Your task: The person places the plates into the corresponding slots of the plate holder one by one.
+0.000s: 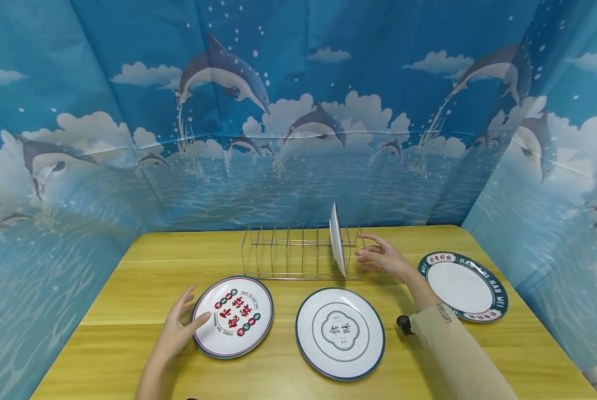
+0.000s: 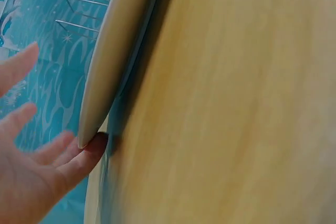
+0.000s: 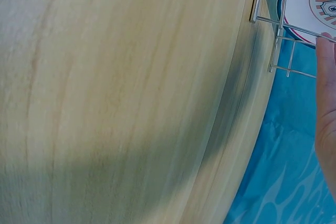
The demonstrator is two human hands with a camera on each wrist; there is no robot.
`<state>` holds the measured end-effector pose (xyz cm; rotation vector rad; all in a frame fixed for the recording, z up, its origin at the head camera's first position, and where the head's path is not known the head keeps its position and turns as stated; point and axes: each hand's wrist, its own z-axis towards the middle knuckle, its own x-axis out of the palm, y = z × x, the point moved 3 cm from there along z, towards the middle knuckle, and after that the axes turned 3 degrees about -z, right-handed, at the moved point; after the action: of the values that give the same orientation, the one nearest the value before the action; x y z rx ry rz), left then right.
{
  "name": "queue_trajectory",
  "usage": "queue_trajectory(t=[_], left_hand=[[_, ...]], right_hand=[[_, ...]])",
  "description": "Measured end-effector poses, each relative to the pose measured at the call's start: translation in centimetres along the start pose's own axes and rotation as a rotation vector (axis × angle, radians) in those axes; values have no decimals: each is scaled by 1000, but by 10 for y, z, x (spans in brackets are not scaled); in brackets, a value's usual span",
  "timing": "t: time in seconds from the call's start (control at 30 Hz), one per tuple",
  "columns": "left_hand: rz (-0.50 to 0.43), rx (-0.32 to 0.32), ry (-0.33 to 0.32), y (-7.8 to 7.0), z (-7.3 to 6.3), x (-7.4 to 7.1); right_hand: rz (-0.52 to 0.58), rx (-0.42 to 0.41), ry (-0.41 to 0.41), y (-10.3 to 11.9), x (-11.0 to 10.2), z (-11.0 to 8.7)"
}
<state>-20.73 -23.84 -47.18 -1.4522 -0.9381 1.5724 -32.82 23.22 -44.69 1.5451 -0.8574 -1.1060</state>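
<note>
A white plate with red and green lettering [image 1: 233,316] lies on the table at the left. My left hand [image 1: 175,328] is at its left rim, thumb extended over the edge and fingers spread. In the left wrist view, fingertips of that hand [image 2: 31,177] sit right at the rim of the plate [image 2: 113,45]. A wire dish rack [image 1: 287,275] stands at the back, with one plate [image 1: 336,241] upright near its right end. Just right of that rack end is my right hand [image 1: 383,258], fingers loosely bent around nothing. The right wrist view shows the racked plate's printed face [image 3: 304,3].
A white plate with a grey flower-shaped emblem [image 1: 341,333] lies front centre. At the right lies an oval plate with a dark green lettered rim [image 1: 461,286]. A dolphin-print curtain [image 1: 298,139] hangs behind the wooden table [image 1: 143,266].
</note>
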Motion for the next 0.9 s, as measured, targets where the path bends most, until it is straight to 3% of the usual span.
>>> queue_trajectory(t=[0.2, 0.33, 0.53, 0.7, 0.9], left_hand=[[-116, -199, 6, 11, -1, 0], [-171, -273, -24, 17, 1, 1], [-259, -295, -10, 21, 2, 3], [-319, -263, 50, 21, 4, 6], [-479, -264, 151, 22, 4, 13]], right_hand=[[20, -5, 16, 1, 0, -1], [16, -6, 12, 0, -1, 0], [12, -3, 2, -2, -1, 0], [5, -8, 8, -1, -1, 0], [14, -5, 9, 0, -1, -1]])
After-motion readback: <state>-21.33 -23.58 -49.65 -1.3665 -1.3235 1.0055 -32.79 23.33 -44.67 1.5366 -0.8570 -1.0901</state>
